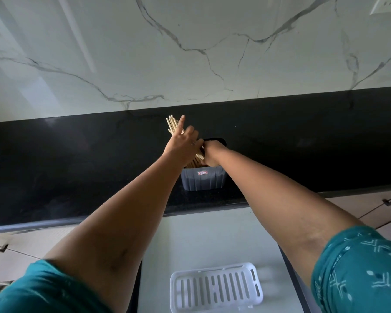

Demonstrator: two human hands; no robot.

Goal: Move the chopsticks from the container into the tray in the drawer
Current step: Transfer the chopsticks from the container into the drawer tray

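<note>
Left hand (182,141) grips the chopsticks (172,124) as one bundle; right hand (211,153) clasps the container (203,180) rim, probably steadying it.

A white marble-veined wall (190,53) rises behind a glossy black countertop (77,166) above pale cabinets (375,206).

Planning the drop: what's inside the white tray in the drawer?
No chopsticks show in the white tray; its slotted floor looks bare. Its near edge runs out of view.
</note>
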